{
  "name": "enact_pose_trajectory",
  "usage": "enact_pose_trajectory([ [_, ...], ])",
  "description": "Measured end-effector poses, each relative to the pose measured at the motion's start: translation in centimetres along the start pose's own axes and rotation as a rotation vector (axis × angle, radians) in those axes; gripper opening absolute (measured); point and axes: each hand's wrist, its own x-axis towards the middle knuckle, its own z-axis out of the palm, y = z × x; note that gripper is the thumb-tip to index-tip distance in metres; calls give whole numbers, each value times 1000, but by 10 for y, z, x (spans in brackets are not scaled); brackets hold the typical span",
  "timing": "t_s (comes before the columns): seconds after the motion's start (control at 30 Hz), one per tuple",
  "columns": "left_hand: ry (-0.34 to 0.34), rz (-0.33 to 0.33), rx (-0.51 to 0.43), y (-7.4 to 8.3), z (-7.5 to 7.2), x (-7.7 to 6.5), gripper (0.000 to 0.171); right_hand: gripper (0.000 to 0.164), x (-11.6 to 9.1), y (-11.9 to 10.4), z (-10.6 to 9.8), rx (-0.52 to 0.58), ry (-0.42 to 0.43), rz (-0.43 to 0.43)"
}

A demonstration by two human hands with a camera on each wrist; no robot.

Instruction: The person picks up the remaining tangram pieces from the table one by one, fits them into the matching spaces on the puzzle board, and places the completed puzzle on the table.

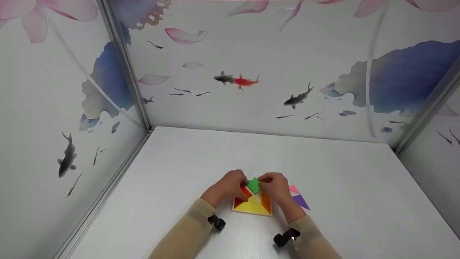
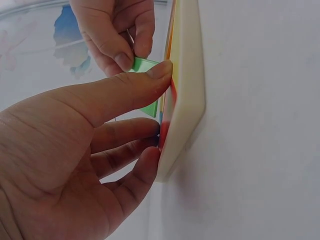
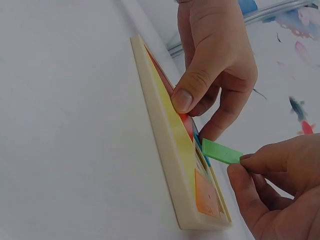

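A tangram tray [image 1: 251, 214] with a pale rim lies on the table, holding yellow [image 1: 251, 206], red [image 1: 246, 191] and orange [image 1: 266, 203] pieces. My right hand [image 1: 276, 185] pinches a green tangram piece [image 3: 222, 151] between thumb and fingers. That piece is tilted over the far part of the tray. On the tray's left side rests my left hand [image 1: 231, 185], its thumb on the pieces and its other fingertips at the far edge. Under those fingertips a blue piece [image 3: 197, 136] shows in part in the right wrist view.
Right of the tray, partly behind my right forearm, lie a pink triangle [image 1: 294, 189] and a purple piece [image 1: 302, 202]. White panels [image 1: 251, 108] printed with fish and petals stand around the white table [image 1: 201, 154].
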Motion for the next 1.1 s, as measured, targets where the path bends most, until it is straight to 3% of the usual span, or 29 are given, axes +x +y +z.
enact_pose_trajectory([
  [0.57,-7,-21,-20,2,0,-3,53,13,-3,-2,4,1,-12,21],
  [0.83,0,23,-1,-3,0,-1,51,13,-1,0,6,-16,-10,-2],
  [1.1,-2,6,-19,-1,0,0,51,13,-2,-2,7,-12,-19,23],
])
